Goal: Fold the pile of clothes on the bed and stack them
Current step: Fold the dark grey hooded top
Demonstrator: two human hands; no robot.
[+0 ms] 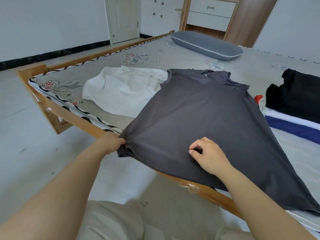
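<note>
Head view: a grey shirt [199, 118] lies spread flat across the near edge of the bed [155, 49], collar away at 12 o'clock, hem hanging over the wooden frame [83, 122] toward the person. The left hand [110, 143] grips the shirt's hem corner at 9 o'clock of the garment, fingers curled round a bunched fold of cloth. The right hand [207, 156] rests on the shirt near the hem's middle, fingers curled in with thumb and forefinger close together; whether they pinch any cloth cannot be told.

At 10 o'clock from the shirt, a white garment [121, 90] lies crumpled on the mattress, its edge tucked under the shirt's left side. At 3 o'clock, well apart from the hands, a black garment [297, 99] sits on top of a blue-and-white cloth [290, 123], with a bit of red [258, 97] showing at their left edge. A grey pillow [206, 45] lies at 12 o'clock, at the far side of the bed. Behind it stand a cabinet [211, 14] with white drawers and, at 11 o'clock, a door [123, 18].
</note>
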